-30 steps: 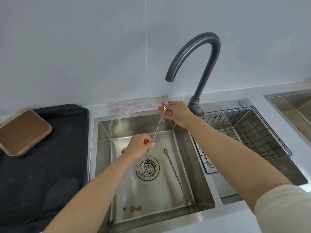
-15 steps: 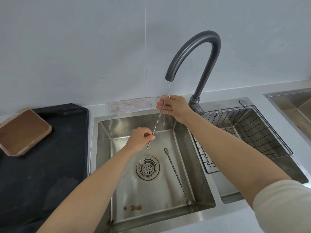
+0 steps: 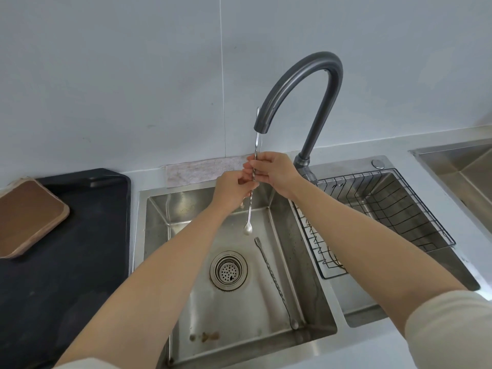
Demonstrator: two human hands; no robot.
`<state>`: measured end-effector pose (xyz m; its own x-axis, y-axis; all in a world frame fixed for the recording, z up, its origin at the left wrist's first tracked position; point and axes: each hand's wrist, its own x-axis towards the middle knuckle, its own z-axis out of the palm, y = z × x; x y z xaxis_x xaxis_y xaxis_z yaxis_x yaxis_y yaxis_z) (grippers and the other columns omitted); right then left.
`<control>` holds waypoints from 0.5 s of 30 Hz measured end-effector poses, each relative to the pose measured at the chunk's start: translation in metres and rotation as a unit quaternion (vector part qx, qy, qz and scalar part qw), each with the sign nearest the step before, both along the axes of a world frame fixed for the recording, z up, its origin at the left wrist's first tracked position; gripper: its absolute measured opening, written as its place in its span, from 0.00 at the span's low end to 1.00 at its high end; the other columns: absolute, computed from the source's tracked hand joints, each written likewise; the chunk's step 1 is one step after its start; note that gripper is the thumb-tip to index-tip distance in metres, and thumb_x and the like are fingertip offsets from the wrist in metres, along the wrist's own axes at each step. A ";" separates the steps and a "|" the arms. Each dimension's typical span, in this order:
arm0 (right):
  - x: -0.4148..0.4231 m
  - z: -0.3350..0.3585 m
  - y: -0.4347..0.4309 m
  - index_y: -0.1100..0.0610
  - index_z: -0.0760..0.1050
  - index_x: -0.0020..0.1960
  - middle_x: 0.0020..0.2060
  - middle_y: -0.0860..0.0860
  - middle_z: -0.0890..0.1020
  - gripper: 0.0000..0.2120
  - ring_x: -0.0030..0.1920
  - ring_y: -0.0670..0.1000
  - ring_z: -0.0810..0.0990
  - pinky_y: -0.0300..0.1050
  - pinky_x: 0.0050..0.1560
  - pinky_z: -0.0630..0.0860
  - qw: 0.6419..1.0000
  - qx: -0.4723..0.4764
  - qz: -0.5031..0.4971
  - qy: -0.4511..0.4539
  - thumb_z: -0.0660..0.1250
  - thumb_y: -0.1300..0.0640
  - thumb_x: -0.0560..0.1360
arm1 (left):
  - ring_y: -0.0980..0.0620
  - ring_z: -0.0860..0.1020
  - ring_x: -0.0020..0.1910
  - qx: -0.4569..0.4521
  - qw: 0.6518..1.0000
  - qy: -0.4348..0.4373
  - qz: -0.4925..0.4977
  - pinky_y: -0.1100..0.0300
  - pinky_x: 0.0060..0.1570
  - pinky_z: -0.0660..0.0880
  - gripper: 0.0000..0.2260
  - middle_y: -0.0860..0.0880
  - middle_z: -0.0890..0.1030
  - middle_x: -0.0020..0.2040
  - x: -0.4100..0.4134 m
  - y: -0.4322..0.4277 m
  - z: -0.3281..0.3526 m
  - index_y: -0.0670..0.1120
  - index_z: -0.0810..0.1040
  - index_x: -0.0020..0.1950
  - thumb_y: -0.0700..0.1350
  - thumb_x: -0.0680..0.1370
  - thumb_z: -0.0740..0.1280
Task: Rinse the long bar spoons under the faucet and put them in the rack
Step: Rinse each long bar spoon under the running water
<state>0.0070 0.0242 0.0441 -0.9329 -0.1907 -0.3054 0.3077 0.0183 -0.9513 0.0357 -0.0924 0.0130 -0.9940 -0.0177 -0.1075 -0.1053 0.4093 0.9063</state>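
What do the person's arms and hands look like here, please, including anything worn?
Both forearms are bare. A pale cream sleeve covers the right upper arm, and a sliver of similar pale sleeve shows on the left arm at the bottom edge. The left hand and right hand wear no gloves; no ring, watch or bracelet is visible.

1. Bright, soft, even light; no hard shadows on the wall (image 3: 106, 75).
2. Small glare spot on top of the faucet (image 3: 292, 74) arch; dull sheen across the steel sink (image 3: 239, 310) floor and walls.
3. Black mat (image 3: 66, 275) at left reads dark, with little surface detail.
4. Wide-angle bend at the edges — counter (image 3: 386, 150) line bows, sleeve (image 3: 452, 328) at lower right looks stretched and soft.
5. Held bar spoon (image 3: 249, 209) sharp, twist in stem visible — water stream faint, hard to make out.
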 end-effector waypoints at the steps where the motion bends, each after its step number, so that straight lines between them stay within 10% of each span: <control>1: -0.002 0.002 0.001 0.71 0.72 0.59 0.37 0.54 0.79 0.13 0.37 0.48 0.80 0.35 0.41 0.80 1.000 0.002 -0.004 0.007 0.62 0.67 0.76 | 0.64 0.73 0.21 0.017 1.000 -0.007 0.008 0.62 0.35 0.72 0.05 0.54 0.76 0.23 -0.002 0.000 0.001 0.41 0.80 0.35 0.37 0.72 0.70; 5: -0.010 0.010 0.003 0.68 0.76 0.55 0.34 0.53 0.79 0.10 0.28 0.42 0.80 0.34 0.37 0.80 0.999 0.027 -0.008 0.041 0.63 0.65 0.76 | 0.49 0.78 0.34 0.072 0.996 -0.038 0.031 0.56 0.43 0.75 0.10 0.51 0.79 0.29 -0.007 -0.001 0.013 0.49 0.77 0.32 0.44 0.74 0.69; 15: -0.019 0.014 -0.005 0.69 0.78 0.49 0.27 0.51 0.78 0.11 0.20 0.40 0.73 0.32 0.26 0.72 0.990 0.113 0.055 0.066 0.64 0.61 0.77 | 0.57 0.76 0.36 0.165 0.984 0.003 0.074 0.65 0.38 0.72 0.06 0.51 0.78 0.36 -0.028 -0.007 0.053 0.44 0.80 0.47 0.43 0.77 0.64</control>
